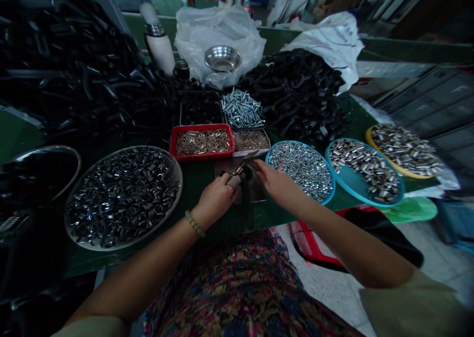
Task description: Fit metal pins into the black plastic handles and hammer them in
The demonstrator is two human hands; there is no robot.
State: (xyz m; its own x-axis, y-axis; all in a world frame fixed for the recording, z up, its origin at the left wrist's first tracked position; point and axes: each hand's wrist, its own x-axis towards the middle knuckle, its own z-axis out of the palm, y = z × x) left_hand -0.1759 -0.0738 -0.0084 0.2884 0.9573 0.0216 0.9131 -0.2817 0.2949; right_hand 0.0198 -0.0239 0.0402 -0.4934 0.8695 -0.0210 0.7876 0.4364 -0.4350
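Note:
Above a dark metal plate [258, 193] at the table's front edge, my two hands come close together. My left hand [218, 198] is closed, its fingers pinched at a small shiny metal piece [239, 171] whose kind I cannot make out. A band is wrapped round one of its fingers. My right hand [277, 183] is closed too, with fingertips at a dark, flat piece [254, 164] just right of the metal one. Whether the two pieces are joined is unclear. Below them a black part [246, 198] stands in front of the plate.
A round tray [180, 193] of black rings lies left. Behind my hands are a red tray [172, 143] of small pins and a pile of bolts [241, 108]. Blue trays [353, 179] of metal parts stand right. Black parts [307, 90] are heaped behind.

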